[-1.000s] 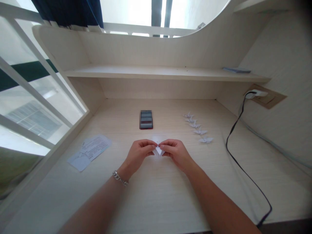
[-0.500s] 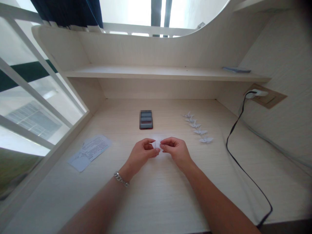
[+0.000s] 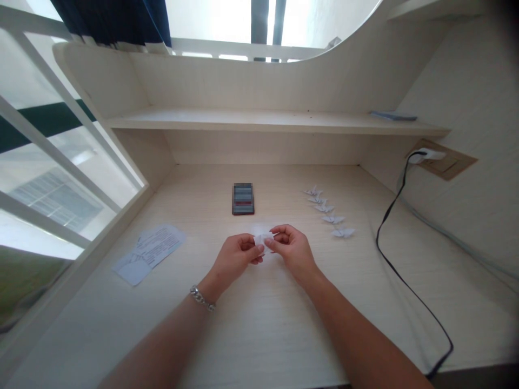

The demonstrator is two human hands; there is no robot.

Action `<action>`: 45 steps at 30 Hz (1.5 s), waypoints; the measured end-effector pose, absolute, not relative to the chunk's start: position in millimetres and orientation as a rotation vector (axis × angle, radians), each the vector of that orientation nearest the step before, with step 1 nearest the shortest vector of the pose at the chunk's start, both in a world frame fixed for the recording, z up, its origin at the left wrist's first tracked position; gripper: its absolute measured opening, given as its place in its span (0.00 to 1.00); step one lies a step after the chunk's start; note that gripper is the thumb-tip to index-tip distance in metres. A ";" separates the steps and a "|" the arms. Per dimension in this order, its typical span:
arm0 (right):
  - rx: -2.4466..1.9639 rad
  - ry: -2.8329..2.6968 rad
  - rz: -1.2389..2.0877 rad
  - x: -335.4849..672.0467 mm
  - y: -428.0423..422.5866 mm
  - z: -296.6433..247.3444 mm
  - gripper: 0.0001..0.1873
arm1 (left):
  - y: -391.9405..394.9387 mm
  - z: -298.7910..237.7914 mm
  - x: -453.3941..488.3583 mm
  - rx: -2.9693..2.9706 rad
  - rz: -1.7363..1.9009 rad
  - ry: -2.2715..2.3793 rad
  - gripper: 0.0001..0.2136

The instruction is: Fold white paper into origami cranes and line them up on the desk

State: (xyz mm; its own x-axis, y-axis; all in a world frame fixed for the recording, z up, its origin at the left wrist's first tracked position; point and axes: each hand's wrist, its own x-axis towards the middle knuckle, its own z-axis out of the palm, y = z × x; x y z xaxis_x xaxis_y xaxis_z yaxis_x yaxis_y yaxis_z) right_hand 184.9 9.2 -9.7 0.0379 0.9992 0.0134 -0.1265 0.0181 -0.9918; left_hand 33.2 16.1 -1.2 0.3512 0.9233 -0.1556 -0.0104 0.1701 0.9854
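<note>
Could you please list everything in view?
Desk: one, pale, lower middle
Long shelf: one, pale, above desk
Folded paper: one, white, centre
Paper birds: five, white, desk's right
Paper sheets: at least two, white, desk's left
Blurred rectangle: one, dark, beyond folded paper
Flat item: one, bluish, shelf's right
Plug: one, white, wall socket
Cords: two, black and grey, right
Curtain: one, navy, top left
Window: one, bright, top middle
Rails: several, white, left
Bracelet: one, silver, left wrist
Left hand: one, bare, holding folded paper
Right hand: one, bare, holding folded paper

Folded paper (image 3: 259, 239) peeks from behind fingers (image 3: 274, 245); forearms (image 3: 156, 332) vanish past the bottom edge; dark slab (image 3: 243, 199) all pixels; slip's print (image 3: 159, 246) unreadable
</note>
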 end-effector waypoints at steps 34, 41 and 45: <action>-1.108 -1.256 1.260 187.4 11.7 -14.0 0.11 | 19.8 -14.1 29.5 1.627 0.789 1.123 0.15; -1.112 -1.103 1.337 186.0 11.3 -9.9 0.14 | 22.1 -8.1 27.0 1.527 0.723 1.057 0.14; -1.148 -1.099 1.346 187.5 12.2 -10.7 0.15 | 22.5 -8.1 25.7 1.526 0.705 1.027 0.13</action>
State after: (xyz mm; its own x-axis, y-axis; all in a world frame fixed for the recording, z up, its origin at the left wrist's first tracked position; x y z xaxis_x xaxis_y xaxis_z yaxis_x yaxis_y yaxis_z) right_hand 187.5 12.2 -10.7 -0.0372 0.9968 -0.0703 -0.1299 -0.0746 -0.9887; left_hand 25.7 22.5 -8.1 0.4447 0.8905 -0.0959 0.2314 -0.0108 0.9728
